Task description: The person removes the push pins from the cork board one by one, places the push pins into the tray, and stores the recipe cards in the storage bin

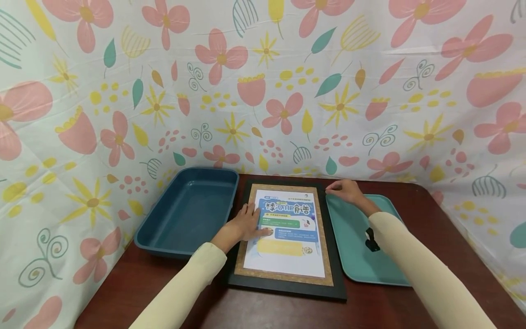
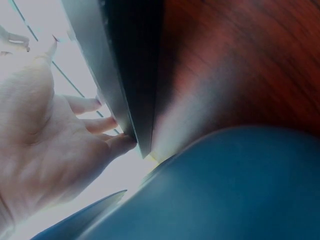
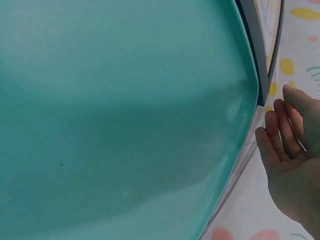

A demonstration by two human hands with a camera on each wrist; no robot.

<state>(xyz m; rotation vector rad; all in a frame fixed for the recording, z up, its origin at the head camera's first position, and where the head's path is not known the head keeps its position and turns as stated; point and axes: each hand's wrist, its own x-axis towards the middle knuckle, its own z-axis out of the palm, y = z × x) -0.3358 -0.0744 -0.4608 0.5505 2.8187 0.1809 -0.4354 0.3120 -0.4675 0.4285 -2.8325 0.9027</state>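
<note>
A cork board with a black frame (image 1: 286, 292) lies on the table, bearing a printed paper sheet (image 1: 283, 269) with coloured panels and Chinese characters. My left hand (image 1: 245, 223) rests on the left side of the sheet, fingers spread and thumb pointing right. From the left wrist view, that hand (image 2: 55, 135) shows from its palm side, fingertips close to the black frame edge (image 2: 131, 75). My right hand (image 1: 346, 190) hovers over the far left corner of the teal tray (image 1: 349, 246). Its fingers (image 3: 272, 142) are loosely bent with nothing visible between them in the right wrist view.
To the left of the board stands a deep dark-blue bin (image 1: 186, 214). The reddish-brown table (image 1: 435, 228) meets a flower-patterned cloth wall (image 1: 263, 91) at the back and sides. A black strap with a small device (image 1: 371, 241) is on the right wrist.
</note>
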